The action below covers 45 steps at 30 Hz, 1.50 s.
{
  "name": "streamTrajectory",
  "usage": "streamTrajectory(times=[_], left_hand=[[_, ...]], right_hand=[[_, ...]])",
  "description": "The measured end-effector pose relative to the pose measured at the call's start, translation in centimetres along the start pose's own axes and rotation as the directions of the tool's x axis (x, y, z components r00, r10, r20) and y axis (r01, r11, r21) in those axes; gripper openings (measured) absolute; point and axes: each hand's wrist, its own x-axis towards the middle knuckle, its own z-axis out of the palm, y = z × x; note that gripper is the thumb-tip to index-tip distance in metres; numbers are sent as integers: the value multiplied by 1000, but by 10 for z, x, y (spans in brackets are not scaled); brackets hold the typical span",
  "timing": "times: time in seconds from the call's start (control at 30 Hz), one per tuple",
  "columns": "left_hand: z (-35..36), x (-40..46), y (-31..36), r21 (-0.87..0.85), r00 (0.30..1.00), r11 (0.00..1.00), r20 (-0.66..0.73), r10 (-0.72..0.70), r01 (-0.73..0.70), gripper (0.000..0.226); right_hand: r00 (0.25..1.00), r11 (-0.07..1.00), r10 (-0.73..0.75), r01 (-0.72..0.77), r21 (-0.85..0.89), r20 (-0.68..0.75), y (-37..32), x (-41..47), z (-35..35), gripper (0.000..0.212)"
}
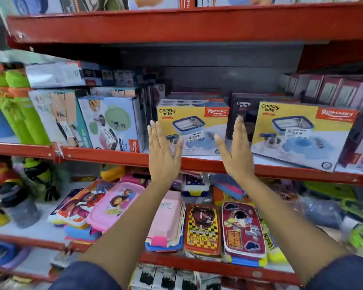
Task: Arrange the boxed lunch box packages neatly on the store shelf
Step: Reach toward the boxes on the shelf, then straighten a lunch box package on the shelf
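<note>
A yellow Crunchy Bite lunch box package (pixel 197 120) stands upright at the middle of the red shelf (pixel 197 164). My left hand (pixel 162 151) is flat and open at its left edge. My right hand (pixel 237 151) is flat and open at its right edge, palms facing each other. Neither hand grips the box. A second, larger-looking Crunchy Bite box (pixel 302 132) stands tilted to the right. A dark Crunchy Bite box (pixel 242 114) sits behind, between the two. Light blue boxed packages (pixel 111 122) stand to the left.
Green bottles (pixel 15 109) lean at the far left of the shelf. Maroon boxes (pixel 333 91) line the back right. The shelf below holds several loose plastic lunch boxes (pixel 203 229). Another red shelf (pixel 176 24) hangs close overhead.
</note>
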Motion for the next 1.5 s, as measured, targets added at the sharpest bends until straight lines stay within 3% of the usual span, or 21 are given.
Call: streamTrajectory(times=[0.07, 0.17, 0.27, 0.37, 0.47, 0.57, 0.63, 0.7, 0.73, 0.8, 0.9, 0.97, 1.13, 1.2, 1.27, 1.37, 1.5], left_hand=[[-5, 7, 1, -106, 992, 986, 29, -123, 126, 81], [-11, 17, 0, -186, 975, 960, 116, -189, 209, 78], [-15, 22, -1, -265, 959, 928, 180, -219, 262, 76], [-18, 21, -1, -333, 957, 901, 172, -233, 279, 77], [-26, 20, 5, -407, 963, 873, 125, -237, 268, 68], [-37, 25, 10, -606, 940, 720, 173, -295, 338, 51], [-46, 29, 12, -689, 910, 599, 259, -323, 409, 51], [-55, 30, 15, -709, 904, 564, 286, -318, 423, 45], [-59, 30, 16, -697, 904, 577, 295, -310, 425, 47], [-66, 28, 19, -674, 908, 608, 320, -271, 420, 45], [-73, 21, 15, -666, 922, 650, 351, -160, 366, 20], [-76, 13, 11, -652, 926, 687, 367, -86, 321, 36], [-80, 7, -2, -653, 931, 704, 365, -31, 279, 78], [-83, 13, -2, -625, 914, 726, 406, -10, 286, 89], [-82, 20, -3, -596, 910, 746, 412, -34, 297, 76], [-73, 33, -7, -573, 931, 772, 360, -62, 273, 51], [-56, 48, -14, -450, 947, 862, 307, -93, 231, 49]], right_hand=[[995, 988, 89, -94, 123, 45, -2, 11, 2, 82], [975, 961, 184, -205, 186, 124, -3, 31, 9, 85], [972, 942, 202, -227, 249, 122, 0, 42, 12, 64], [981, 950, 188, -193, 246, 43, 0, 39, 12, 44], [989, 970, 125, -104, 218, -81, -2, 34, 8, 57], [992, 964, 48, -15, 265, -120, -2, 23, -8, 46], [985, 965, -13, 58, 257, -173, -2, 11, -17, 53], [970, 974, -75, 121, 190, -231, -2, 0, -25, 59], [967, 974, -81, 128, 189, -240, -3, -4, -29, 59], [986, 922, -15, 77, 380, -163, -10, -9, -39, 62], [987, 719, 157, -127, 683, 18, -21, -6, -54, 79], [963, 629, 260, -227, 744, 74, -23, 2, -61, 79], [937, 598, 309, -323, 733, 162, -24, 12, -71, 21], [936, 563, 276, -341, 752, 218, -18, 11, -72, 34], [938, 576, 213, -348, 740, 275, -12, 10, -70, 54], [931, 728, 155, -335, 598, 332, -10, 11, -56, 81], [948, 826, 205, -302, 475, 245, -11, 13, -25, 90]])
